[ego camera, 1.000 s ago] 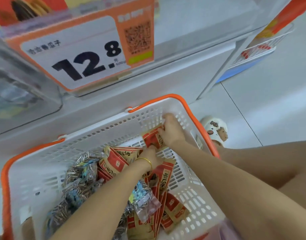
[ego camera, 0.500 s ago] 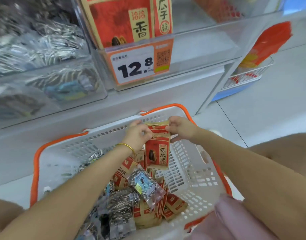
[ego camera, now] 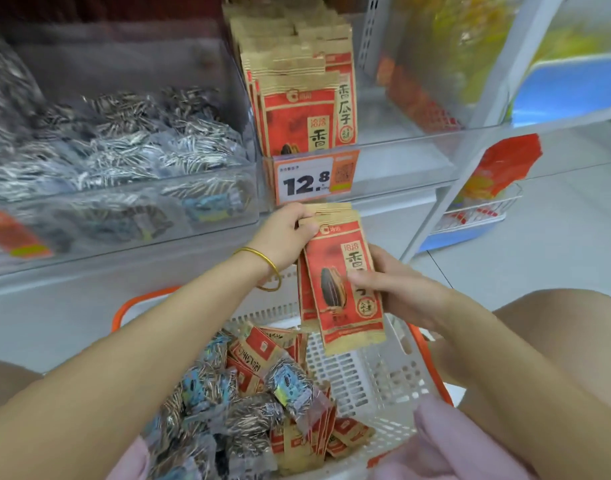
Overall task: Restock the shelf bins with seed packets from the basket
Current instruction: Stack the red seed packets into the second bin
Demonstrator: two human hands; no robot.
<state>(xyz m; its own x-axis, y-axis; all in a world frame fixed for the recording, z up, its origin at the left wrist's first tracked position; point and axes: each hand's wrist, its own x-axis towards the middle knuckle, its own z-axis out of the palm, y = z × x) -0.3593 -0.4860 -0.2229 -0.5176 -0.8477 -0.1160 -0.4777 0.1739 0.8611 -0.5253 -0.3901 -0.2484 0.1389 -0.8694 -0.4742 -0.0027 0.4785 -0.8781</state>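
A small stack of red-and-tan seed packets (ego camera: 335, 268) stands upright in both hands, above the white basket (ego camera: 376, 382) with its orange rim. My left hand (ego camera: 283, 233), with a gold bangle on the wrist, grips the stack's top left corner. My right hand (ego camera: 390, 285) holds the stack's right side, thumb on the front. In the basket lie more red packets (ego camera: 259, 351) and clear packets of striped seeds (ego camera: 207, 389). Just above the stack is a clear shelf bin (ego camera: 394, 168) with matching red packets (ego camera: 297, 109) standing in a row.
A price tag reading 12.8 (ego camera: 307, 183) hangs on the bin's front. To the left, a clear bin (ego camera: 124, 209) holds striped seed packets. A white shelf post (ego camera: 470, 161) stands at right, with a small wire rack (ego camera: 477, 216) behind it. My knees flank the basket.
Both hands have lifted the stack of red packets out of the basket, up toward the bin with the price tag. The view has tilted upward.
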